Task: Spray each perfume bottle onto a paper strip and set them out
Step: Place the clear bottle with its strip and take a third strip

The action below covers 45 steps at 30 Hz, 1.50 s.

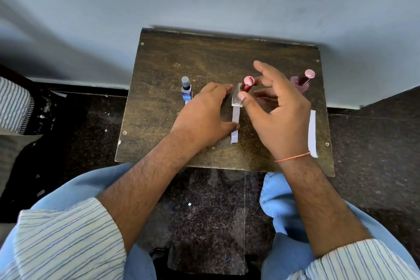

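Note:
Three perfume bottles stand in a row on a small dark wooden table. At the left is a blue bottle with a grey cap, a strip end showing below it. The middle bottle is clear with a red cap and stands at the top of a white paper strip. A pink bottle with a red cap stands at the right, and a longer white strip lies below it. My left hand rests flat beside the middle bottle, fingertips near it and thumb on the strip. My right hand hovers spread beside the red cap, holding nothing.
The table stands against a pale grey wall. Dark speckled floor surrounds it. My knees in light blue trousers sit just under the table's near edge. A striped cloth shows at the far left edge.

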{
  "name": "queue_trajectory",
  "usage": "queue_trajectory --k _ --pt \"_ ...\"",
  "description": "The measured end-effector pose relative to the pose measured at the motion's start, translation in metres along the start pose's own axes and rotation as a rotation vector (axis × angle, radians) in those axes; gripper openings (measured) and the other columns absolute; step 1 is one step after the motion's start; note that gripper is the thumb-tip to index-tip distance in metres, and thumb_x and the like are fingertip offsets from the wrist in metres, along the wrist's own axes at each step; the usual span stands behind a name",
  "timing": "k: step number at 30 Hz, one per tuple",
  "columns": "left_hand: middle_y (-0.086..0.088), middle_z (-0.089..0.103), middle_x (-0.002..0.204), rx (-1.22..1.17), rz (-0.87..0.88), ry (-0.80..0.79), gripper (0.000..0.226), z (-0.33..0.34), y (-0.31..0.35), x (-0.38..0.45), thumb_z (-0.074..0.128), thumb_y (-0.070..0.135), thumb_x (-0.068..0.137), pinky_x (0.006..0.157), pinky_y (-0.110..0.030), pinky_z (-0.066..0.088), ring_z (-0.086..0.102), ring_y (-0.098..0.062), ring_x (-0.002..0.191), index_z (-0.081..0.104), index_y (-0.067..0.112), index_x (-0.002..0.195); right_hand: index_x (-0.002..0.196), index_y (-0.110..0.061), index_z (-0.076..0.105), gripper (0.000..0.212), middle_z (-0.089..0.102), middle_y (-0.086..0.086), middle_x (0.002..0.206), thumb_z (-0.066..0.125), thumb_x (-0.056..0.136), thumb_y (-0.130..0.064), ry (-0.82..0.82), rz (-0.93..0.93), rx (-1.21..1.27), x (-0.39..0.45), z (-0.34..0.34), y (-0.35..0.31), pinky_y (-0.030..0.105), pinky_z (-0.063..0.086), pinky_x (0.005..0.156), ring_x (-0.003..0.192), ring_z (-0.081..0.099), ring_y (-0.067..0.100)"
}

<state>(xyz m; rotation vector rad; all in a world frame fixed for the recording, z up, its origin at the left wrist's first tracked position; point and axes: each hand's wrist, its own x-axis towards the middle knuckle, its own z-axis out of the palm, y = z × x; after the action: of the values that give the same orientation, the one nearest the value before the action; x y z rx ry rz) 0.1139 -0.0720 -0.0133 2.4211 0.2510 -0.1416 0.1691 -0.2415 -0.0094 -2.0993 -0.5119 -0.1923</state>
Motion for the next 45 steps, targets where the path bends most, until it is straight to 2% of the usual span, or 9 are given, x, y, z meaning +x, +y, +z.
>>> queue_trajectory --k 3,6,11,25,33,36,39,42,45 --pt "0.007 0.045 0.159 0.035 0.018 -0.039 0.101 0.002 -0.004 -0.002 0.092 0.044 0.079 0.117 -0.040 0.050 0.055 -0.014 0.141 0.039 0.022 0.163 0.148 -0.027 0.061 0.065 0.074 -0.008 0.124 0.088 0.089 -0.024 -0.054 0.081 0.031 0.001 -0.001 0.004 0.029 0.064 0.088 0.100 0.076 0.014" --pt "0.009 0.042 0.160 0.049 0.025 -0.051 0.104 0.003 -0.004 -0.003 0.092 0.045 0.078 0.114 -0.044 0.053 0.056 -0.015 0.140 0.037 0.022 0.164 0.144 -0.027 0.065 0.062 0.073 -0.010 0.128 0.089 0.087 -0.020 -0.120 0.146 0.041 0.002 0.001 0.010 0.032 0.067 0.087 0.100 0.077 0.011" --pt "0.010 0.040 0.160 0.073 0.036 -0.054 0.103 0.002 -0.002 -0.003 0.091 0.045 0.079 0.114 -0.043 0.053 0.055 -0.014 0.140 0.036 0.023 0.163 0.136 -0.024 0.072 0.049 0.078 -0.011 0.124 0.085 0.090 -0.013 -0.168 0.179 0.012 0.000 0.005 0.007 0.011 0.058 0.085 0.094 0.077 -0.001" --pt "0.010 0.040 0.163 0.094 0.060 -0.051 0.103 0.002 -0.006 -0.004 0.091 0.045 0.079 0.117 -0.037 0.050 0.053 -0.013 0.143 0.035 0.023 0.163 0.131 -0.028 0.074 0.043 0.078 -0.014 0.122 0.083 0.092 -0.014 -0.152 0.162 0.022 0.000 0.010 0.002 0.022 0.062 0.090 0.098 0.078 0.001" --pt "0.006 0.045 0.164 0.077 0.024 -0.046 0.101 -0.009 0.001 -0.008 0.084 0.055 0.085 0.120 -0.033 0.043 0.049 -0.013 0.148 0.035 0.020 0.165 0.142 -0.023 0.066 0.059 0.077 -0.014 0.125 0.089 0.088 -0.018 -0.139 0.257 0.060 -0.001 0.007 0.002 0.021 0.064 0.086 0.090 0.079 -0.002" --pt "0.009 0.056 0.151 0.074 -0.005 -0.020 0.087 -0.020 0.009 -0.015 0.083 0.058 0.085 0.108 -0.024 0.042 0.056 -0.007 0.135 0.045 0.026 0.157 0.141 -0.025 0.066 0.060 0.077 -0.013 0.123 0.091 0.087 -0.023 -0.125 0.252 0.030 0.000 0.001 0.001 0.023 0.064 0.084 0.089 0.078 -0.001" --pt "0.019 0.068 0.120 0.051 -0.044 -0.002 0.058 -0.029 0.014 -0.023 0.082 0.060 0.084 0.091 -0.021 0.048 0.063 0.004 0.105 0.062 0.032 0.131 0.138 -0.027 0.067 0.058 0.079 -0.011 0.119 0.092 0.085 -0.028 -0.124 0.256 0.006 0.001 -0.005 0.002 0.027 0.065 0.083 0.085 0.078 -0.001" --pt "0.015 0.074 0.079 0.052 -0.036 -0.152 0.030 -0.030 0.015 -0.026 0.086 0.055 0.083 0.069 -0.019 0.051 0.065 0.007 0.069 0.073 0.033 0.098 0.118 -0.029 0.074 0.041 0.082 -0.013 0.096 0.093 0.083 -0.037 -0.187 0.294 -0.085 0.004 -0.016 0.004 0.031 0.064 0.086 0.082 0.077 -0.003" --pt "0.013 0.072 0.067 0.123 0.115 -0.335 0.025 -0.022 0.020 -0.026 0.085 0.052 0.084 0.057 -0.009 0.038 0.062 0.004 0.057 0.081 0.030 0.094 0.089 -0.029 0.078 0.026 0.078 -0.012 0.072 0.091 0.081 -0.051 -0.345 0.340 -0.222 0.008 -0.032 0.007 0.036 0.065 0.075 0.064 0.072 -0.001"
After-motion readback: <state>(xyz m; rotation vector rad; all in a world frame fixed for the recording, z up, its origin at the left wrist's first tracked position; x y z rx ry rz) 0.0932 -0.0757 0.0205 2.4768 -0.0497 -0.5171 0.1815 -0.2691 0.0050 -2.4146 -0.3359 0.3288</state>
